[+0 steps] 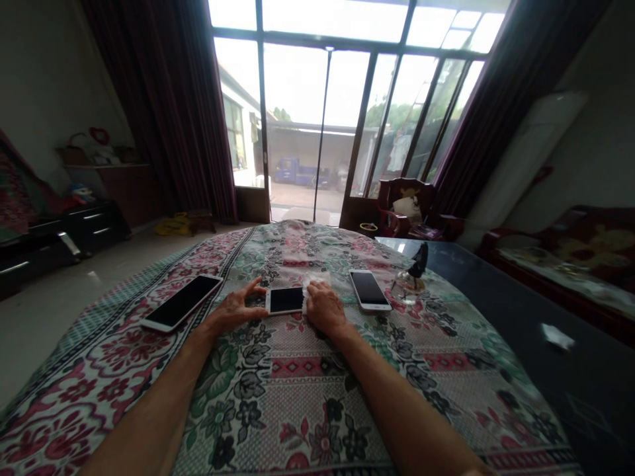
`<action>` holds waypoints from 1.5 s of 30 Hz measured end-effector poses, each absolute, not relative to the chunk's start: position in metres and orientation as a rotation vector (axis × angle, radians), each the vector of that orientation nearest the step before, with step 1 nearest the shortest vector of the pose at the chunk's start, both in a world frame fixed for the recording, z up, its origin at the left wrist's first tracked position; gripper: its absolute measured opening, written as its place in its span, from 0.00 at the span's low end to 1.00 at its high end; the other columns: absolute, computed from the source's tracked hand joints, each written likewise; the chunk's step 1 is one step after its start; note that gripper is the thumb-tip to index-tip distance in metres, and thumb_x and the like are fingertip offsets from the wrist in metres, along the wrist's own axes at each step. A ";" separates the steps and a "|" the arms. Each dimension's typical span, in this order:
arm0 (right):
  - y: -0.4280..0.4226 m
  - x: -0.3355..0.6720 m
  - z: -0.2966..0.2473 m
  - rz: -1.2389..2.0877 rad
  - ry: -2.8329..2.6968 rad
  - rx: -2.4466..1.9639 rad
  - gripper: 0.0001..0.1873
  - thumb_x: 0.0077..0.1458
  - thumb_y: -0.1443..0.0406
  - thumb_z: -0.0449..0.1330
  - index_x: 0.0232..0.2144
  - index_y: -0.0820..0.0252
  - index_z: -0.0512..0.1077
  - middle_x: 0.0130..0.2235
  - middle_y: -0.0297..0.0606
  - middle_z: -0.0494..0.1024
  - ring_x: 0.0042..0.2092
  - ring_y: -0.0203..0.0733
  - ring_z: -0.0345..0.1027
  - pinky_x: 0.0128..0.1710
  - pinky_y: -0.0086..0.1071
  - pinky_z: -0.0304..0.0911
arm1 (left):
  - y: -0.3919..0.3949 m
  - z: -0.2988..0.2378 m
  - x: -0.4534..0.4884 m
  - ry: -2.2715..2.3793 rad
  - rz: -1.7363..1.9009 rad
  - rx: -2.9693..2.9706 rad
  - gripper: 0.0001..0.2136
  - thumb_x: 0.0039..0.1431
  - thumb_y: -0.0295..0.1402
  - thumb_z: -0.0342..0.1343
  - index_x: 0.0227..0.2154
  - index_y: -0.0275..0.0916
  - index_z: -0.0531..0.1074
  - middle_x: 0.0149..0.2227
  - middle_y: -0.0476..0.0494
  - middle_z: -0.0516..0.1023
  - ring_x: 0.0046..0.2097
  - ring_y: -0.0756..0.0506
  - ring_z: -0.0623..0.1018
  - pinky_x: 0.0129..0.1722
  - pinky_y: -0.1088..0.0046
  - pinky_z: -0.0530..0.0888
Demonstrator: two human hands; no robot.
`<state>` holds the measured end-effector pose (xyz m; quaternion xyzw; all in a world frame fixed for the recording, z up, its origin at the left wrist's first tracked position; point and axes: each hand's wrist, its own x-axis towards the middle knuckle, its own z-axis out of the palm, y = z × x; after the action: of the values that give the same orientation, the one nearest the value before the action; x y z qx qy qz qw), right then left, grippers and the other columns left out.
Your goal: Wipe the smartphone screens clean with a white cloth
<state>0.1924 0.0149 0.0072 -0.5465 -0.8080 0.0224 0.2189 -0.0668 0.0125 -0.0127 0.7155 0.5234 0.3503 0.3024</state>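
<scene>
A small white phone (284, 299) lies screen up in the middle of the flowered cloth (297, 390). My left hand (238, 307) rests at its left end, fingers spread and touching its edge. My right hand (322, 307) presses a white cloth or wipe (315, 279) against the phone's right end, fingers curled over it. A larger dark phone (181, 302) lies to the left. Another white-framed phone (370, 289) lies to the right.
A small glass stand with a dark bird figure (414, 274) sits right of the phones. A dark glossy table (546, 344) adjoins on the right. A wooden chair (404, 205) and glass doors (317, 125) are beyond. A dark cabinet (64, 235) stands at the left.
</scene>
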 end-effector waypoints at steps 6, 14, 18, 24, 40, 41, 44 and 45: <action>0.006 0.173 0.010 0.151 -2.351 -1.381 0.19 0.61 0.71 0.49 0.52 0.64 0.71 0.60 0.49 0.70 0.62 0.46 0.59 0.64 0.40 0.49 | 0.018 -0.020 -0.073 1.322 0.934 1.888 0.45 0.46 0.45 0.66 0.66 0.37 0.57 0.57 0.37 0.76 0.61 0.36 0.72 0.63 0.57 0.63; 0.003 0.146 0.009 0.131 -2.486 -1.149 0.17 0.64 0.69 0.49 0.51 0.65 0.70 0.59 0.47 0.71 0.62 0.44 0.60 0.64 0.37 0.50 | 0.017 -0.020 -0.071 1.319 0.928 1.882 0.45 0.46 0.45 0.67 0.66 0.36 0.57 0.57 0.35 0.75 0.61 0.35 0.72 0.64 0.55 0.63; 0.010 0.135 0.009 0.127 -2.546 -1.103 0.14 0.64 0.69 0.50 0.47 0.63 0.72 0.53 0.47 0.75 0.57 0.45 0.64 0.60 0.38 0.56 | 0.015 -0.018 -0.070 1.366 0.925 1.899 0.44 0.46 0.44 0.67 0.66 0.36 0.58 0.57 0.35 0.76 0.60 0.36 0.73 0.63 0.56 0.64; 0.006 0.135 0.006 0.119 -2.525 -1.038 0.16 0.65 0.69 0.48 0.50 0.62 0.71 0.55 0.47 0.74 0.58 0.46 0.63 0.59 0.39 0.56 | 0.010 -0.012 -0.067 1.465 0.992 1.969 0.43 0.43 0.44 0.66 0.64 0.38 0.61 0.53 0.40 0.79 0.56 0.36 0.76 0.61 0.59 0.66; -0.010 0.154 0.015 0.040 -2.594 -0.977 0.14 0.64 0.66 0.49 0.48 0.58 0.70 0.54 0.42 0.73 0.54 0.44 0.64 0.55 0.38 0.58 | 0.006 -0.008 -0.063 1.421 0.909 1.960 0.45 0.45 0.44 0.63 0.66 0.35 0.56 0.60 0.36 0.73 0.62 0.36 0.70 0.64 0.60 0.62; -0.007 0.157 0.016 0.041 -2.601 -0.986 0.14 0.64 0.67 0.49 0.47 0.58 0.71 0.54 0.42 0.73 0.54 0.44 0.64 0.55 0.38 0.58 | 0.006 -0.008 -0.062 1.409 0.903 1.962 0.45 0.45 0.44 0.63 0.66 0.35 0.56 0.60 0.35 0.73 0.62 0.36 0.70 0.64 0.59 0.61; 0.004 0.178 0.018 0.063 -2.582 -1.074 0.15 0.61 0.69 0.50 0.47 0.60 0.72 0.53 0.43 0.75 0.54 0.43 0.65 0.57 0.36 0.57 | 0.007 -0.006 -0.061 1.389 0.894 1.958 0.45 0.45 0.44 0.64 0.66 0.37 0.56 0.60 0.36 0.73 0.63 0.35 0.69 0.65 0.58 0.60; 0.008 0.186 0.018 0.073 -2.564 -1.119 0.16 0.60 0.71 0.50 0.46 0.60 0.73 0.53 0.44 0.75 0.54 0.43 0.66 0.57 0.35 0.57 | 0.007 -0.005 -0.061 1.387 0.894 1.952 0.45 0.45 0.44 0.64 0.66 0.37 0.56 0.60 0.36 0.73 0.63 0.35 0.69 0.65 0.58 0.60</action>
<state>0.1860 0.0077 0.0183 -0.3940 -0.9028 0.0257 0.1705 -0.0614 0.0070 -0.0052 0.7310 0.5197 0.3350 0.2885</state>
